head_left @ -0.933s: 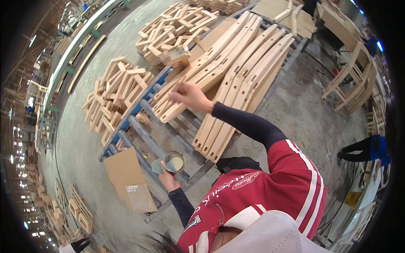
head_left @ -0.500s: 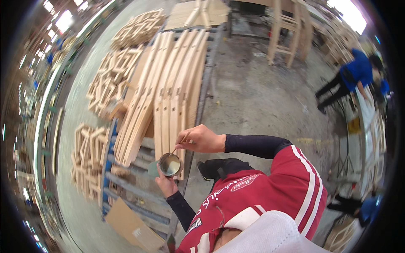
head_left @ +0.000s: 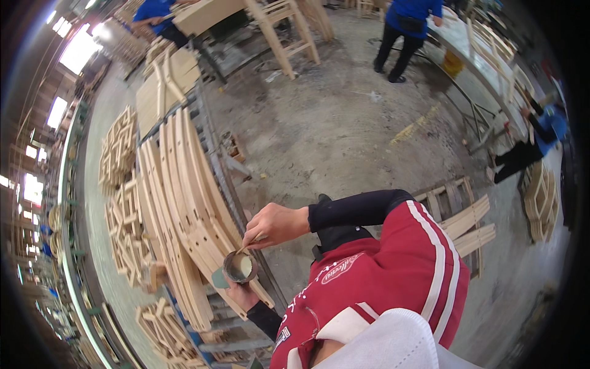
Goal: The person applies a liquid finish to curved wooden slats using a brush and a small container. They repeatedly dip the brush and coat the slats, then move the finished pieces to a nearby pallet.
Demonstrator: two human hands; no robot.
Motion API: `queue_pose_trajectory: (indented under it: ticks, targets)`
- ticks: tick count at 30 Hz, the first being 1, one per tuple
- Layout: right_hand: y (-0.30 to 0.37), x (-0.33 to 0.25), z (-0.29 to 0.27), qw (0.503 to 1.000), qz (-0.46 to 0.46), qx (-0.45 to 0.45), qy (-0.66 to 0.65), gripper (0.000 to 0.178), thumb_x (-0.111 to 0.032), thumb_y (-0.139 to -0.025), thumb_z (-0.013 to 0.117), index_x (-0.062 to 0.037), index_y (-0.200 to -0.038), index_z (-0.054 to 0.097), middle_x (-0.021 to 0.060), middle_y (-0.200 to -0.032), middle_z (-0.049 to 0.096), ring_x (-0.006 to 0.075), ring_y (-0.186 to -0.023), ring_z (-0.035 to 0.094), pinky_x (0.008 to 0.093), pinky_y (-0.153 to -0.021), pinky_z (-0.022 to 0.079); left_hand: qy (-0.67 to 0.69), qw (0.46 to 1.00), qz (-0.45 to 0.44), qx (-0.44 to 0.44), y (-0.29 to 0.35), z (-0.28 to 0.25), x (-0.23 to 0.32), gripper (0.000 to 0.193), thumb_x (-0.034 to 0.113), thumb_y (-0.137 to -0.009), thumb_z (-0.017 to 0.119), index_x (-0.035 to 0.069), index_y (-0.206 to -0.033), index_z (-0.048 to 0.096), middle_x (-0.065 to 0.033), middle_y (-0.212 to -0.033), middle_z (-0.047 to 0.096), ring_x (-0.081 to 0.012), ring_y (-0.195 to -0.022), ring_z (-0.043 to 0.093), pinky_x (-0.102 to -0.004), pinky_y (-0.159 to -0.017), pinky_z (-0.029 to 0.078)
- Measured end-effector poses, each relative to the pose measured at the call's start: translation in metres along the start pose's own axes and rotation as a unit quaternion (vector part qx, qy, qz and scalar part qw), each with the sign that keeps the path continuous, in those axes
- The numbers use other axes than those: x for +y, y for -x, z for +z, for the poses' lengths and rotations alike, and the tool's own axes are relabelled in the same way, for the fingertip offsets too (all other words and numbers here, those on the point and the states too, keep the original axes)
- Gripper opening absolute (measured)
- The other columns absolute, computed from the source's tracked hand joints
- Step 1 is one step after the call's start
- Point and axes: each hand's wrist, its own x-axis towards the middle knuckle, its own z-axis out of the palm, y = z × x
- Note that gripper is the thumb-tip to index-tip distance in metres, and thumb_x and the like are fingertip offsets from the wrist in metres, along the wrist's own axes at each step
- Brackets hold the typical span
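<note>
While the left hand (head_left: 241,294) cups the small tin (head_left: 239,267) over the curved wooden slats (head_left: 184,215), the right hand (head_left: 275,224) pinches a thin stick (head_left: 249,243), dipping it (glue, probably); next it needs a steady carry to the slats.

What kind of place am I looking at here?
Most likely a furniture-making workshop. Curved wooden slats lie in rows on a metal rack, stacks of wooden frames sit beside them, and unfinished wooden chairs stand on the concrete floor. The left hand holds a small tin; the right hand dips a stick into it.
</note>
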Motion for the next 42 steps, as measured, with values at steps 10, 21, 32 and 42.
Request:
queue_pose_trajectory:
  ticks: [10,21,32,42]
  targets:
    - [0.003,0.047,-0.079,0.996,0.069,0.016,0.056,0.017,-0.032,-0.088,0.064,-0.0157,-0.088,0.068,0.0031,-0.077,0.066,0.0262,-0.069,0.065,0.0372,-0.056,0.049,-0.016,0.992,0.02,-0.124,-0.058,0.097,0.0,0.037,0.027,-0.1,0.053,0.0,-0.125,0.054,-0.0116,-0.12,0.061,-0.0227,-0.107,0.062,-0.0375,-0.087,0.055]
    - [0.015,0.088,-0.123,0.995,0.075,0.044,0.045,0.012,-0.025,-0.082,0.068,-0.0176,-0.092,0.067,0.0001,-0.077,0.066,0.0231,-0.072,0.065,0.0357,-0.058,0.049,-0.029,0.993,0.029,-0.109,-0.109,0.16,-0.01,0.038,0.028,-0.1,0.054,0.0,-0.127,0.052,-0.0114,-0.121,0.061,-0.0233,-0.106,0.063,-0.0383,-0.085,0.057]
    - [0.01,0.1,-0.115,0.998,0.065,0.005,0.022,0.014,-0.026,-0.086,0.065,-0.0129,-0.086,0.061,0.004,-0.073,0.062,0.0263,-0.068,0.063,0.0383,-0.056,0.047,-0.061,0.998,-0.005,-0.02,-0.089,0.151,-0.015,0.041,0.03,-0.099,0.055,-0.001,-0.126,0.053,-0.0111,-0.118,0.062,-0.0218,-0.103,0.064,-0.0357,-0.083,0.058]
    - [0.005,0.106,-0.112,0.998,0.062,-0.011,-0.018,0.015,-0.026,-0.087,0.064,-0.0115,-0.087,0.061,0.0058,-0.075,0.062,0.0272,-0.07,0.063,0.0389,-0.059,0.048,-0.07,0.997,-0.002,0.03,-0.083,0.148,-0.011,0.038,0.032,-0.099,0.055,0.001,-0.12,0.056,-0.0103,-0.111,0.063,-0.0197,-0.097,0.065,-0.0349,-0.077,0.058]
